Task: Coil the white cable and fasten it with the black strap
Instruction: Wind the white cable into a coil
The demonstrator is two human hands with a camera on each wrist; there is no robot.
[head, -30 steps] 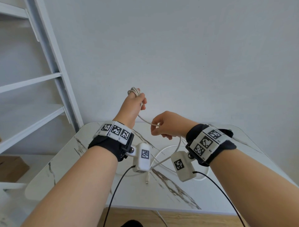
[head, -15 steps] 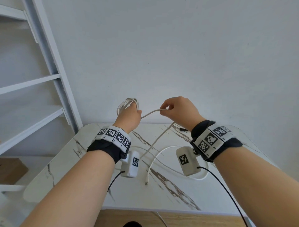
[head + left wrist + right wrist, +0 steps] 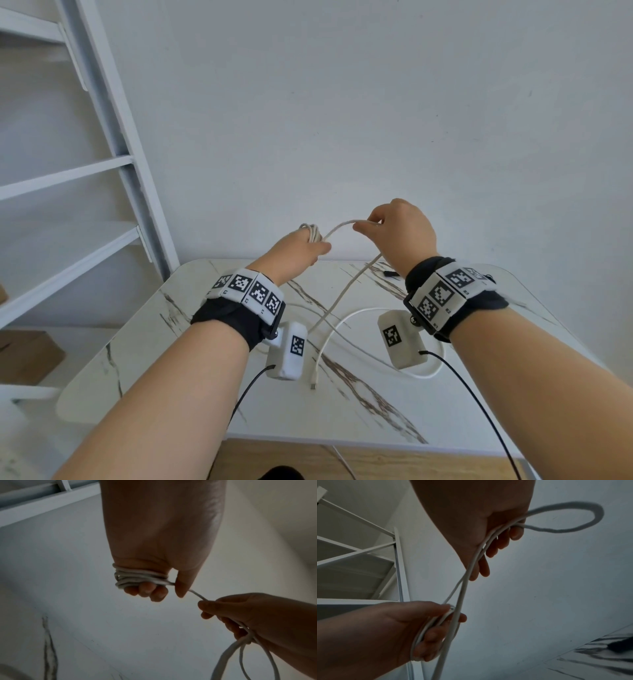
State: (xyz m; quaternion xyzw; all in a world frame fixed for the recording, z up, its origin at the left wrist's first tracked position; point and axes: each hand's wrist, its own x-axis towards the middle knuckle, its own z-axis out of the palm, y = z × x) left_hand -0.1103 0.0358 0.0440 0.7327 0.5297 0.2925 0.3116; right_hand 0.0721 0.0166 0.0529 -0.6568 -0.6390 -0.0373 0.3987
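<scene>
Standing at far left, a white shelf (image 3: 68,171) borders the marble desk (image 3: 144,342). Next, the left hand (image 3: 294,251) has its grip curled through several wound turns of the white cable (image 3: 337,298). Further right, the right hand (image 3: 400,229) pinches the cable's running length, slack trailing onto the desk. Beyond, the black strap (image 3: 390,273) lies by the right wrist.

Head view looks down from above; both close wrist views look upward, sharing the white cable (image 3: 337,297).
</scene>
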